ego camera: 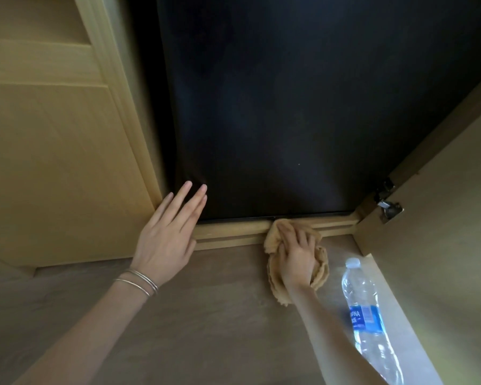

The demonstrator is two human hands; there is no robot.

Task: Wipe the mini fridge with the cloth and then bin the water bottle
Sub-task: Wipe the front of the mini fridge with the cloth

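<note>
The black front of the mini fridge (303, 107) fills the upper middle, set in a wooden cabinet. My right hand (296, 258) grips a bunched tan cloth (275, 279) and holds it against the wooden sill at the fridge's bottom edge. My left hand (168, 234) lies flat with straight fingers, its fingertips touching the fridge's lower left corner. A clear plastic water bottle (368, 315) with a white cap and blue label lies on the floor to the right of my right forearm.
A wooden panel door (53, 148) stands on the left. An open cabinet door (442, 245) with a metal hinge (388, 208) closes off the right side. The grey-brown floor (206, 315) lies below the sill.
</note>
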